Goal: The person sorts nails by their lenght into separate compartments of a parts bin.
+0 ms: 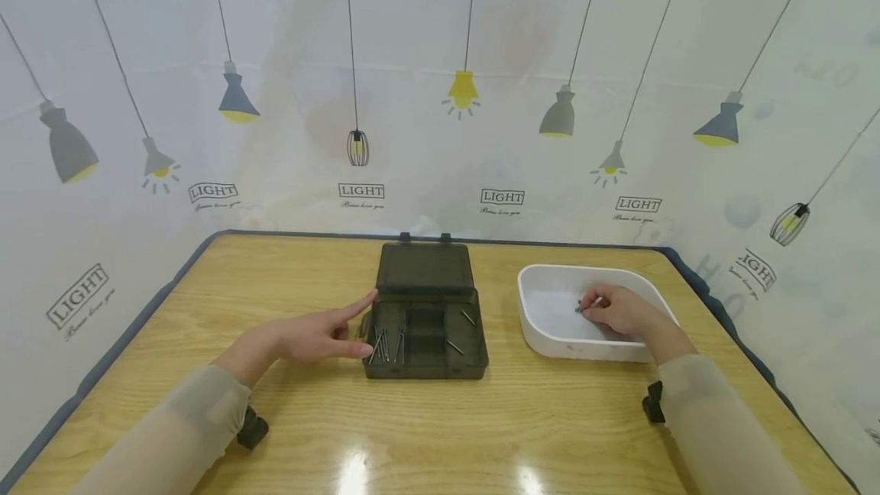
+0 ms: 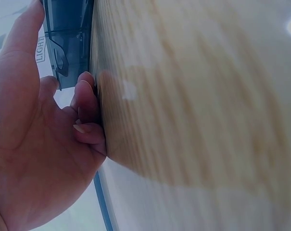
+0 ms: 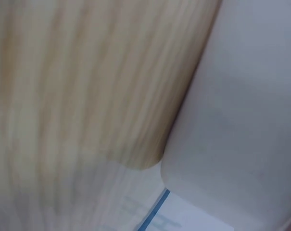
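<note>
A dark translucent compartment box (image 1: 426, 369) lies on the table with its lid (image 1: 425, 266) raised at the back. Several thin metal pins, perhaps nails or screws (image 1: 401, 346), lie in its left section, and a couple more (image 1: 455, 346) are on the right. My left hand (image 1: 312, 336) is at the box's left side, thumb and index finger stretched out against it; its other fingers are bent under in the left wrist view. Inside the white tray (image 1: 550, 342), my right hand (image 1: 619, 310) pinches a small dark metal piece (image 1: 580, 308), too small to identify.
The wooden table (image 1: 296, 426) has a dark-edged border, with a printed curtain (image 1: 412, 29) hanging behind and at the sides. In the right wrist view the tray's outer wall (image 3: 241, 106) fills the right side.
</note>
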Tool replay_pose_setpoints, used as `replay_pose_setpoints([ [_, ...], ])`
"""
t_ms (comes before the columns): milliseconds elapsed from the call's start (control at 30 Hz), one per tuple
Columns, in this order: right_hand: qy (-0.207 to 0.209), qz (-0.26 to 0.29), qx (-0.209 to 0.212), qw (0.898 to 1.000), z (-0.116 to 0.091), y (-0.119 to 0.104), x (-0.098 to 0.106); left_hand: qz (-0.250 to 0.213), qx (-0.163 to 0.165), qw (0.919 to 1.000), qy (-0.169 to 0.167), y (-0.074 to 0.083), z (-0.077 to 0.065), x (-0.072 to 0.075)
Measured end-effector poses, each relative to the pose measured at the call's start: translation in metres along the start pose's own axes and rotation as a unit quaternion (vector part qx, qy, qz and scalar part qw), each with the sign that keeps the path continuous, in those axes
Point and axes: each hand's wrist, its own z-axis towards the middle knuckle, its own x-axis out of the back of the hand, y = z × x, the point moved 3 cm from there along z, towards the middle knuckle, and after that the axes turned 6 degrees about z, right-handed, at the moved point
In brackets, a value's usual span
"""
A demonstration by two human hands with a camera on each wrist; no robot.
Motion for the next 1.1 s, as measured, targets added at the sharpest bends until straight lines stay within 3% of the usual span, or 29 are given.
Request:
replay_pose_setpoints([
  [533,0.042,0.031,0.029,0.998,-0.013,-0.025,0.018,0.003,-0.004,1.0000,-0.002,0.002,-0.001,0.001],
  [833,0.023,0.115,0.099,0.988,-0.027,-0.058,0.001,0.008,-0.003,1.0000,0.000,0.001,0.000,0.001],
  [1100,0.007,0.137,0.136,0.981,-0.037,-0.095,-0.017,0.006,-0.001,1.0000,0.000,0.001,-0.001,0.001],
])
